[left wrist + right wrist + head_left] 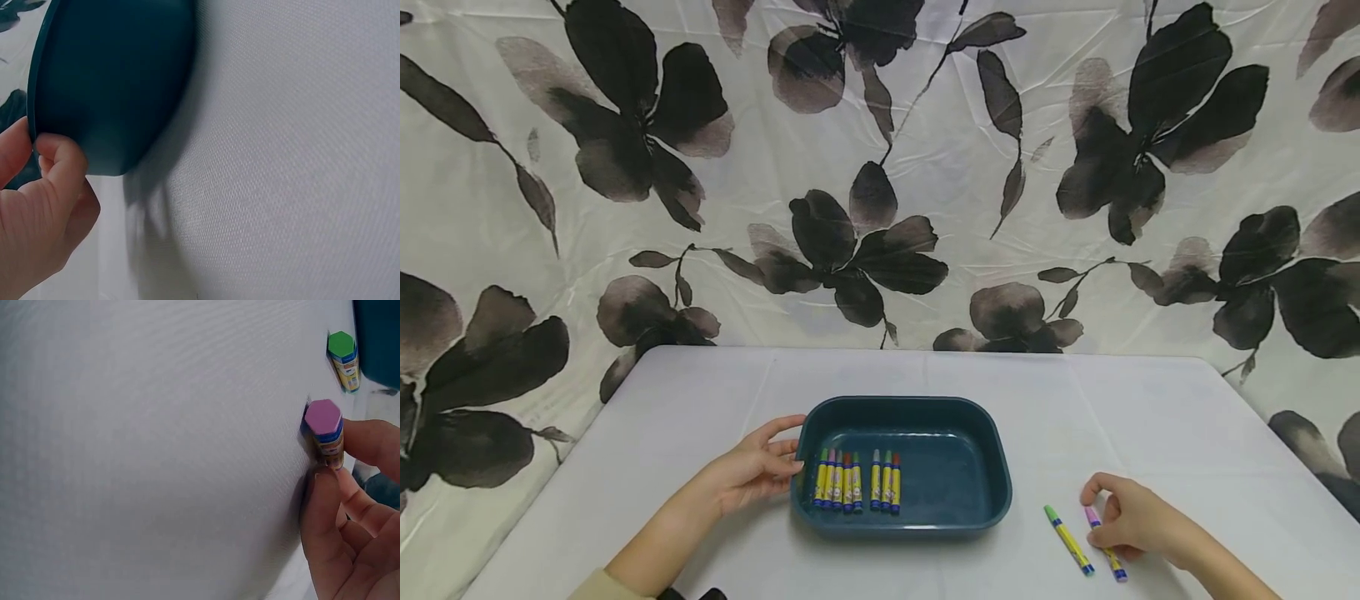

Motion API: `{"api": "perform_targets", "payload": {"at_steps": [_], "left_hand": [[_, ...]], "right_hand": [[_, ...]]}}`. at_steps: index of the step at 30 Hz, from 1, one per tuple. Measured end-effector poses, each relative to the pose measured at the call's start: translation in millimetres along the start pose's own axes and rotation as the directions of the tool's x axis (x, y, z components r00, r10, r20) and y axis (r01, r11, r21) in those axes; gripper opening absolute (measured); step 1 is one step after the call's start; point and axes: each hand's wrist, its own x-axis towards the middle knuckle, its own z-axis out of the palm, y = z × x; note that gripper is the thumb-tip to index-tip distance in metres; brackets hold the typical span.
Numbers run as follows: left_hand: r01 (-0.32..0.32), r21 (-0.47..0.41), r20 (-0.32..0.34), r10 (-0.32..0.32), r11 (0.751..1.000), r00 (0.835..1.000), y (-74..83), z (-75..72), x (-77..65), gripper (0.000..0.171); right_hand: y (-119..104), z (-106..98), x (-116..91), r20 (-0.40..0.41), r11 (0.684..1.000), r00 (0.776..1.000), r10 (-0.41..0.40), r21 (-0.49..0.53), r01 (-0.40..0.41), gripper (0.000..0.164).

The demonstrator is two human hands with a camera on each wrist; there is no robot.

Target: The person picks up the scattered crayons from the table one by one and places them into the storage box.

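Observation:
My left hand (748, 473) holds the left rim of a dark teal tray (947, 492), thumb and fingers on its edge; the left wrist view shows this grip against the tray's outer wall (119, 81). Inside the tray, crayons with yellow and blue wrappers lie side by side: several (838, 482) at the left and three (886, 483) a little apart. To the right of the tray, my right hand (1138, 518) pinches a pink-purple crayon (325, 422) low at the table. A green crayon (1069, 540) lies beside it, between that hand and the tray.
A white cloth covers the table (722, 383). Behind the table's far edge hangs a pale curtain (970, 200) printed with dark flowers. Something small and black (712, 594) shows at the bottom edge near my left forearm.

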Motion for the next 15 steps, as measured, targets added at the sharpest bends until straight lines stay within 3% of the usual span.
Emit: {"api": "perform_targets", "payload": {"at_steps": [9,15], "left_hand": [[-0.001,-0.006,0.004,0.001,1.0,1.0,-0.4,-1.9,0.7,0.078],[0.001,-0.006,0.01,-0.001,1.0,1.0,1.0,-1.7,-0.4,0.078]], "right_hand": [[0,-7,3,0.118,0.988,0.992,-0.039,0.15,0.021,0.03],[2,-13,7,0.216,0.937,0.973,-0.078,0.349,-0.002,0.032]]}}
